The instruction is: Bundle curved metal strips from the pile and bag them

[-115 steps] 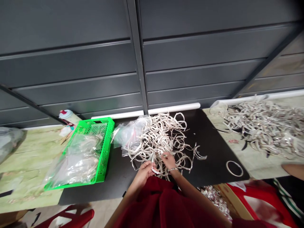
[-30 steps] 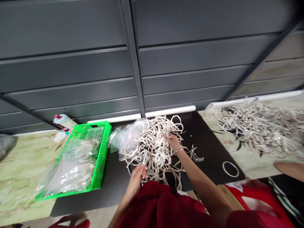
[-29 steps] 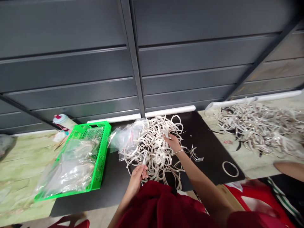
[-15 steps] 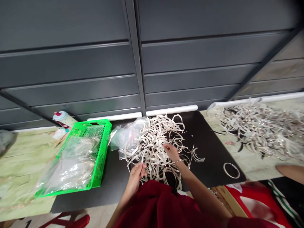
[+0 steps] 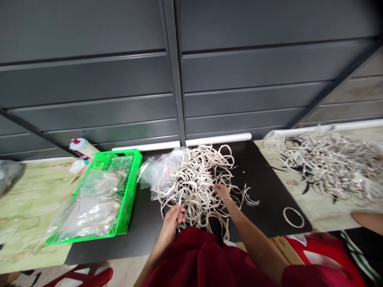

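Observation:
A tangled heap of pale curved strips (image 5: 194, 179) lies on the black table (image 5: 266, 191) in front of me. At the heap's near left edge, my left hand (image 5: 174, 216) is closed on a few thin curved strips that point up and away. My right hand (image 5: 222, 191), with a bracelet at the wrist, reaches onto the right side of the heap. Its fingers are bent down among the strips, and what they touch is too small to make out. Clear plastic bags (image 5: 163, 169) lie against the heap's left side.
To the left, a green basket (image 5: 127, 199) holds bagged strips; a bottle (image 5: 85, 147) lies behind it. Loose strips (image 5: 249, 196) and a ring (image 5: 293, 217) are on the right. Beyond lies another heap (image 5: 335, 159), with a person's arm (image 5: 368, 222) nearby.
My right hand has moved a little to the right over the heap, and its fingers now point down more. My left hand stays in place with its strips.

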Demonstrator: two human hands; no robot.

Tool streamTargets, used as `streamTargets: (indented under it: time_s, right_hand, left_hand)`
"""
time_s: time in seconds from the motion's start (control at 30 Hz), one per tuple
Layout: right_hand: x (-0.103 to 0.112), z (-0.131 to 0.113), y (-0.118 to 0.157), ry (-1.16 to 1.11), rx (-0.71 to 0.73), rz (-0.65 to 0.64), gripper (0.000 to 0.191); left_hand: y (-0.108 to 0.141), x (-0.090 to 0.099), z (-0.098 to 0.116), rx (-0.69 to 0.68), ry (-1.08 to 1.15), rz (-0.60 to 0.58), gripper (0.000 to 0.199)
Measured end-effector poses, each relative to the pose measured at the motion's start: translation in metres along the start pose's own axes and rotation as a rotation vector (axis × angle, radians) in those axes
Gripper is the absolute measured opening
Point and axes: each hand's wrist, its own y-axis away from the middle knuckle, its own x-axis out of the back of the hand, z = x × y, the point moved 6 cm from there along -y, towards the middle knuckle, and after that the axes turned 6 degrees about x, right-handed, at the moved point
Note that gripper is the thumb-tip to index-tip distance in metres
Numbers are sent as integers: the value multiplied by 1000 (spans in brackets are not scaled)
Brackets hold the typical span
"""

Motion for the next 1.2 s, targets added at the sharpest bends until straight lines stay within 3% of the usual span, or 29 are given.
streamTargets:
  time_s: [0.23, 0.4, 0.57, 0.73, 0.8, 0.97, 1.03, 1.13, 1.2]
  right_hand:
    - [18, -53, 12, -467, 201, 121, 56]
    - [17, -88, 45, -654, 299, 39, 42]
    - [4, -108, 81, -702, 343, -154, 30]
    - [-9, -125, 100, -638, 376, -334, 25]
    - [-11, -128, 102, -656, 366, -323, 26]
    - [-11, -118, 106, -808, 189, -87, 33]
    - [-15, -123, 115, -820, 207, -134, 27]
    - [-22, -140, 134, -748, 309, -336, 23]
    - [-23, -148, 143, -697, 332, -389, 20]
  left_hand:
    - [-1, -5, 0, 30, 54, 3, 39]
    - [0, -15, 8, 55, 177, -27, 37]
    - [4, -21, 14, 20, 166, -69, 38]
    - [14, -31, 18, -27, -2, -201, 37]
    - [19, -35, 22, -77, -96, -242, 34]
    - [23, -34, 31, -141, -283, -181, 30]
    - [23, -35, 33, -153, -335, -155, 25]
    - [26, -39, 35, -199, -407, -166, 17]
    - [28, -42, 36, -222, -463, -175, 18]
